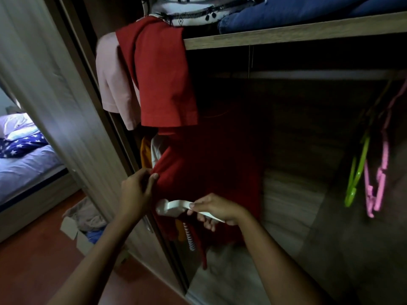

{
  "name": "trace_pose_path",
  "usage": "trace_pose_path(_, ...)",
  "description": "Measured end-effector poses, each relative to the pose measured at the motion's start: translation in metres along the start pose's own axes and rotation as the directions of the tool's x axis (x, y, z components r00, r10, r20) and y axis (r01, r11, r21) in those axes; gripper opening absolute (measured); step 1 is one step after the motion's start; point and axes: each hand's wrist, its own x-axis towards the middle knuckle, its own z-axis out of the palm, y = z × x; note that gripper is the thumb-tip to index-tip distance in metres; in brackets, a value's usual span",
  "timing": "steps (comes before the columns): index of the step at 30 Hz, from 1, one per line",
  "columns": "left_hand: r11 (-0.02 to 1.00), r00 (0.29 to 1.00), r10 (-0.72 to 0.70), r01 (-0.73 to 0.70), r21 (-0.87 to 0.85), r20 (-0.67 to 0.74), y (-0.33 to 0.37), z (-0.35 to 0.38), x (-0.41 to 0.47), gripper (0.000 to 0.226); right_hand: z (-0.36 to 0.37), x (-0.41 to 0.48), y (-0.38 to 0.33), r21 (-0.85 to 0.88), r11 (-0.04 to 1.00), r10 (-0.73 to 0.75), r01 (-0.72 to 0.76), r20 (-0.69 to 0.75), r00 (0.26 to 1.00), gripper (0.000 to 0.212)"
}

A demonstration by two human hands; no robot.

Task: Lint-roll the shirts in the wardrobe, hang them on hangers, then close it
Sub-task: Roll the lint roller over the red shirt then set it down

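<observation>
A red shirt (204,170) hangs inside the open wardrobe, left of centre. My left hand (136,190) pinches its left edge and holds the cloth taut. My right hand (217,209) grips the handle of a white lint roller (171,206), whose head rests against the lower part of the red shirt. Another red shirt (160,71) and a pale pink shirt (112,82) are draped over the left end of the shelf (286,35). Empty green hangers (356,172) and pink hangers (378,177) hang at the right under the rail (308,74).
Folded blue and patterned clothes lie on the shelf. Orange, white and striped garments show behind the red shirt. The sliding wardrobe door (66,106) stands at the left. An open cardboard box (81,225) with clothes sits on the red-brown floor, and a bed (24,159) is at the far left.
</observation>
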Motion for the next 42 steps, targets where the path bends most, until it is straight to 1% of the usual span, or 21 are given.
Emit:
trace_pose_path(2,1.0,1.0,0.023,-0.023,0.0,-0.005,0.002,-0.003,-0.003,0.015,-0.015,0.002,0.002,0.084,0.996,0.003,0.002,-0.05,0.999,0.037)
trace_pose_path(5,1.0,0.999,0.008,-0.007,-0.026,0.033,0.002,-0.007,-0.005,0.017,-0.048,0.007,0.004,0.337,0.938,0.015,0.077,-0.264,0.964,0.03)
trace_pose_path(6,0.999,0.999,-0.001,0.002,-0.035,0.042,0.001,-0.008,-0.005,0.016,-0.06,0.009,0.005,0.429,0.895,0.044,0.126,-0.365,0.93,0.027)
trace_pose_path(8,0.999,0.999,-0.021,0.023,-0.045,0.034,0.001,-0.009,-0.004,0.016,-0.082,0.015,0.006,0.579,0.772,0.151,0.262,-0.568,0.809,0.027)
trace_pose_path(10,0.999,1.0,-0.028,0.028,-0.04,0.009,0.001,-0.008,-0.002,0.017,-0.097,0.019,0.009,0.612,0.684,0.233,0.396,-0.698,0.677,0.028)
trace_pose_path(11,0.999,1.0,-0.025,0.025,-0.03,0.002,0.001,-0.007,-0.001,0.017,-0.1,0.021,0.011,0.601,0.678,0.238,0.424,-0.725,0.647,0.028)
trace_pose_path(13,1.0,1.0,-0.024,0.024,-0.018,0.004,0.001,-0.005,0.0,0.017,-0.095,0.021,0.012,0.56,0.733,0.179,0.386,-0.706,0.685,0.025)
trace_pose_path(15,0.999,0.999,-0.028,0.029,-0.024,0.016,0.0,-0.003,-0.001,0.016,-0.075,0.016,0.011,0.472,0.838,0.063,0.275,-0.584,0.809,0.025)
trace_pose_path(17,0.999,1.0,-0.023,0.024,-0.031,0.021,0.0,-0.001,-0.002,0.016,-0.055,0.006,0.007,0.32,0.937,-0.022,0.141,-0.347,0.938,0.028)
trace_pose_path(18,1.0,1.0,-0.015,0.016,-0.026,0.013,0.0,0.001,-0.002,0.016,-0.047,0.002,0.005,0.22,0.972,-0.036,0.081,-0.203,0.978,0.029)
trace_pose_path(20,1.0,1.0,0.012,-0.012,0.01,-0.009,0.001,0.001,-0.002,0.012,-0.037,-0.004,-0.002,0.037,0.999,-0.02,0.019,0.024,1.0,0.031)
trace_pose_path(21,0.999,1.0,0.023,-0.022,0.024,-0.01,0.001,0.001,-0.002,0.011,-0.035,-0.007,-0.008,-0.007,1.0,-0.018,0.019,0.066,0.998,0.032)
trace_pose_path(22,0.999,1.0,0.027,-0.027,0.023,0.0,0.001,0.001,-0.003,0.011,-0.036,-0.008,-0.015,-0.01,0.999,-0.031,0.032,0.058,0.998,0.033)
trace_pose_path(24,1.0,0.999,0.01,-0.01,0.002,0.031,0.001,-0.001,-0.005,0.016,-0.048,-0.008,-0.028,0.068,0.995,-0.074,0.078,-0.066,0.995,0.033)
trace_pose_path(28,0.998,0.998,-0.031,0.034,-0.046,0.054,0.004,-0.002,-0.006,0.017,-0.1,-0.009,-0.041,0.37,0.907,-0.058,0.202,-0.365,0.929,0.031)
trace_pose_path(31,0.998,0.998,-0.046,0.047,-0.035,0.046,0.006,0.002,-0.001,0.016,-0.138,0.004,-0.042,0.467,0.817,-0.024,0.338,-0.558,0.829,0.027)
trace_pose_path(33,0.999,0.998,-0.042,0.043,-0.018,0.038,0.007,0.004,-0.001,0.012,-0.156,0.023,-0.039,0.518,0.742,0.064,0.427,-0.688,0.723,0.024)
trace_pose_path(35,0.999,0.999,-0.036,0.037,-0.015,0.029,0.004,0.006,-0.001,0.013,-0.166,0.043,-0.028,0.562,0.686,0.189,0.462,-0.751,0.633,0.024)
trace_pose_path(36,0.999,0.999,-0.031,0.031,-0.011,0.024,0.003,0.005,-0.002,0.014,-0.167,0.05,-0.021,0.564,0.692,0.217,0.451,-0.758,0.615,0.022)
trace_pose_path(40,1.0,0.999,-0.024,0.024,0.006,0.021,-0.001,0.001,-0.002,0.016,-0.122,0.065,0.008,0.423,0.855,0.146,0.298,-0.75,0.645,0.02)
trace_pose_path(42,1.0,0.999,-0.019,0.019,0.002,0.026,0.0,0.001,-0.002,0.016,-0.082,0.065,0.027,0.37,0.904,0.085,0.215,-0.647,0.758,0.02)
